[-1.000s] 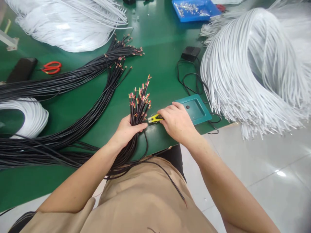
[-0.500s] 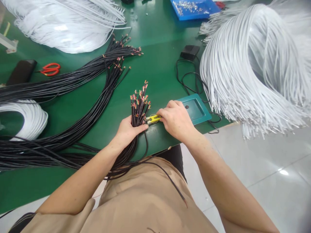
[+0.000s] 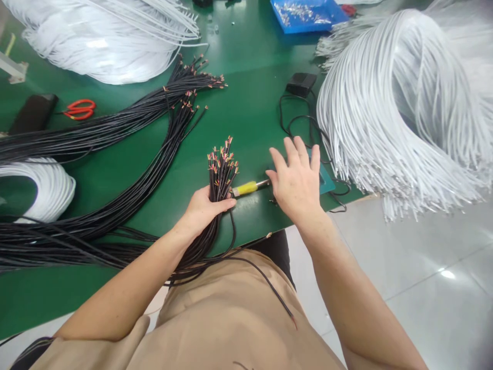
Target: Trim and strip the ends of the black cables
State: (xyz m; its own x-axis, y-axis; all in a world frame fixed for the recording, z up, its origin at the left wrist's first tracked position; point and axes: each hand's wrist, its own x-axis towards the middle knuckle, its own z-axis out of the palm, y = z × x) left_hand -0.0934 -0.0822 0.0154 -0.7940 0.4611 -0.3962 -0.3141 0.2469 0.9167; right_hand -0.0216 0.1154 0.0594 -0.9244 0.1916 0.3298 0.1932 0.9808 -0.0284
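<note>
My left hand (image 3: 208, 205) is closed around a bundle of black cables (image 3: 221, 180). Their stripped ends point up and show red, yellow and white cores. Against the right side of this bundle, by my left fingertips, is the end of a slim tool with a yellow sleeve (image 3: 247, 188) and a metal rod; whether those fingers grip it too I cannot tell. My right hand (image 3: 295, 177) is spread open just right of the rod, palm down, and seems to hold nothing. It partly covers a teal tray (image 3: 327, 180).
White cable bundles (image 3: 385, 113) hang over the table's right edge. More black cables (image 3: 127, 121) lie left, near red-handled scissors (image 3: 80, 109) and a white coil (image 3: 57, 190). A blue tray (image 3: 308, 23) holds small metal parts. A black box (image 3: 301, 84) trails a cord.
My right hand has let go of the yellow tool, moved right and spread its fingers. More of the tool's rod shows. My left hand stays on the cables.
</note>
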